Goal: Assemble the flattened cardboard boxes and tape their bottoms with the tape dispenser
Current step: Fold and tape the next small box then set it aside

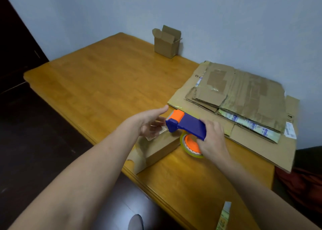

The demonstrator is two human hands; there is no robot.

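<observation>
We have the small brown cardboard box (157,149) lying at the near edge of the honey-coloured wooden worktop (104,83). Its long axis runs, as far as we can judge, roughly from 8 to 2 o'clock. Our right hand (213,139) is wrapped round the handle of the blue-and-orange plastic tape dispenser (187,124). The dispenser's orange nose points to 10 o'clock and sits just over the box's far end. The roll of clear tape (190,147) hangs under it, at the box's 3 o'clock.

Our left hand (151,123), fingers loosely straight, rests on the box top at the nose's 9 o'clock; whether it pins a tape end we cannot tell. So the hands are close but apart, with the nose between them.

The left is nearer the box and should steady it, we judge, while the right draws the dispenser along the seam. The stack of flattened brown cardboard boxes (247,97) lies at 2 o'clock.
</observation>
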